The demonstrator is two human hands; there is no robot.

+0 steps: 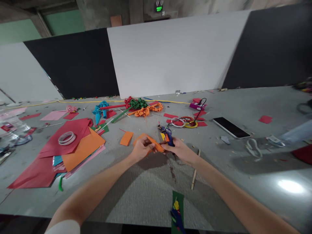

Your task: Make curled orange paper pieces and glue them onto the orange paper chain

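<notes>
My left hand (142, 148) pinches a strip of orange paper (156, 145) over the middle of the grey table (146, 195). My right hand (179, 149) is closed round a blue glue gun (167, 134), and its fingertips also touch the right end of the orange strip. The gun's nozzle points away from me. Another orange paper piece (126, 138) lies flat just left of my left hand.
Stacked red, orange and pink sheets (70, 146) with a tape roll (66, 137) lie at left. Paper flowers (136, 105) sit further back. A phone (230, 127), tape rings (184, 122), a wooden stick (194, 175) and a green strip (177, 211) are nearby.
</notes>
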